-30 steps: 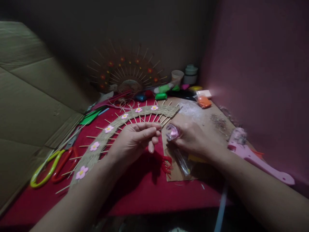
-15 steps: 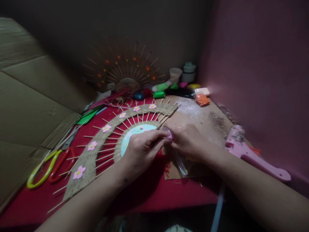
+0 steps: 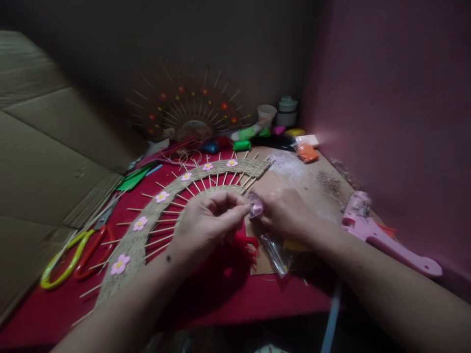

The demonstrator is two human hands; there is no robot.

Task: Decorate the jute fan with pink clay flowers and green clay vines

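A small clear plastic packet of pink clay [image 3: 256, 206] is between my two hands, above the table's right-centre. My right hand [image 3: 289, 211] is closed around the packet, its fingertips mostly hidden. With thumb and forefinger, my left hand [image 3: 208, 215] pinches the near side of that packet; whether it grips plastic or clay I cannot make out. Under my left arm lies a woven fan-shaped piece [image 3: 147, 220] of twine and thin sticks. Pink flowers with yellow centres [image 3: 140, 224] run along its outer band. My left hand covers the inner half-circle.
Yellow-and-red-handled scissors [image 3: 83, 255] lie at the left beside a cardboard panel [image 3: 44, 147]. A pink glue gun [image 3: 390, 240] rests at the right. Orange clay [image 3: 307, 153], a cup [image 3: 266, 115] and a second fan [image 3: 193, 105] stand farther back. An empty-looking plastic sleeve [image 3: 275, 255] lies below my right hand.
My left hand has turned and shifted slightly left, its thumb now stretched toward the packet and covering the light-blue centre. More pink clay shows in the packet. My right hand has barely moved.
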